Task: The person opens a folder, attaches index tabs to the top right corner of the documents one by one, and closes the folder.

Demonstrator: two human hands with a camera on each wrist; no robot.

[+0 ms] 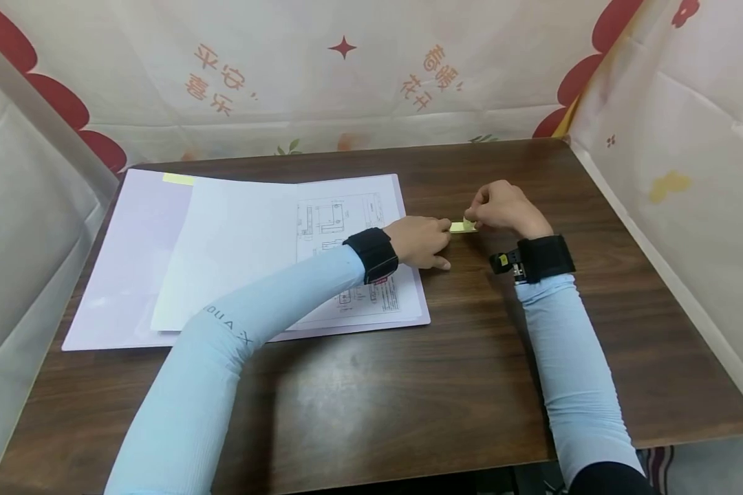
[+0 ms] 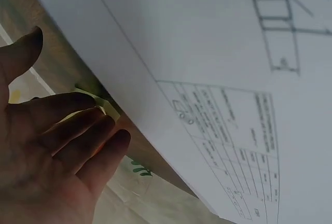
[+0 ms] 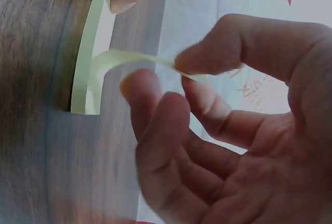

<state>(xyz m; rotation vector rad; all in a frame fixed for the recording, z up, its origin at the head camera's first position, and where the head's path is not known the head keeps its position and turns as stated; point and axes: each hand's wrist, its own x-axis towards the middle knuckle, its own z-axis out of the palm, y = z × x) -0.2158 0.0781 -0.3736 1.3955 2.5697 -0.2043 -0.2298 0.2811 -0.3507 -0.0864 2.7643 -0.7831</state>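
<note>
A narrow pad of yellow sticky notes [image 1: 461, 227] lies on the table just right of the open folder. The fingertips of my left hand [image 1: 418, 241] press on the pad's left end, and that hand reaches across the folder's right edge. My right hand [image 1: 503, 205] pinches the loose end of the top sticky note [image 3: 129, 56] between thumb and index finger. In the right wrist view this note curls up from the pad, with its other end still against the stack. The right hand's other fingers are bent beside it.
The open lilac folder [image 1: 114, 282] covers the table's left part. Inside are a blank white sheet [image 1: 223, 254] and a page of technical drawings [image 1: 380, 206]. A yellow strip [image 1: 178, 179] sticks at the folder's upper left. Printed fabric [image 1: 347, 89] hangs behind the brown table [image 1: 470, 385].
</note>
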